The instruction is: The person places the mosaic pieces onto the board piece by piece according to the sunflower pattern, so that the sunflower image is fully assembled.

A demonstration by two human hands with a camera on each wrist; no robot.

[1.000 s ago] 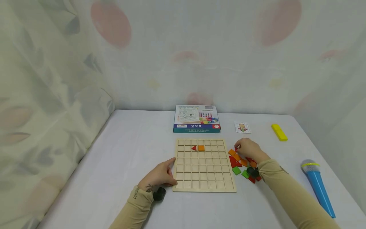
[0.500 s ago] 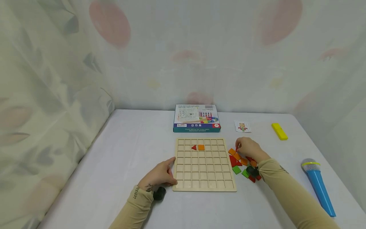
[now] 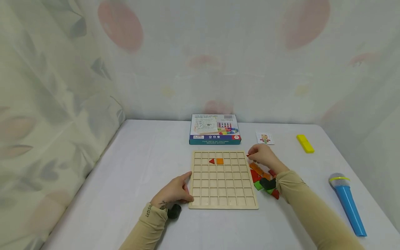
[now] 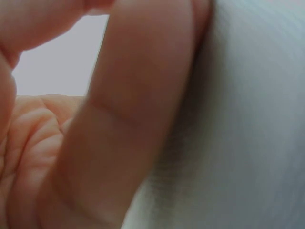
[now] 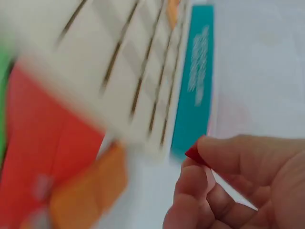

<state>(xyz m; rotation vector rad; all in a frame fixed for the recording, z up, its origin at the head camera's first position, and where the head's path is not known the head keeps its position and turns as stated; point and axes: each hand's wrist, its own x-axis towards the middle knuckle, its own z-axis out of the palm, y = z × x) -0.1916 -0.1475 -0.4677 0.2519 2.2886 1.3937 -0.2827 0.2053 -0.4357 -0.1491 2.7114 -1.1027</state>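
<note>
Pale patterned cloth (image 3: 175, 69) is hung behind a white table (image 3: 150, 156), where a wooden grid board (image 3: 217, 192) is flanked on its right by a pile of red, orange and green pieces (image 3: 254, 174) and backed by a printed box (image 3: 215, 141). Just beside the board's far right corner, a small red piece (image 5: 196, 153) is pinched between thumb and fingertips of the right hand (image 3: 265, 156), while the board's left edge is touched by the spread thumb and index finger of the left hand (image 3: 172, 190). Within the board, a red triangle (image 3: 212, 161) and an orange square (image 3: 220, 161) are set in neighbouring cells.
</note>
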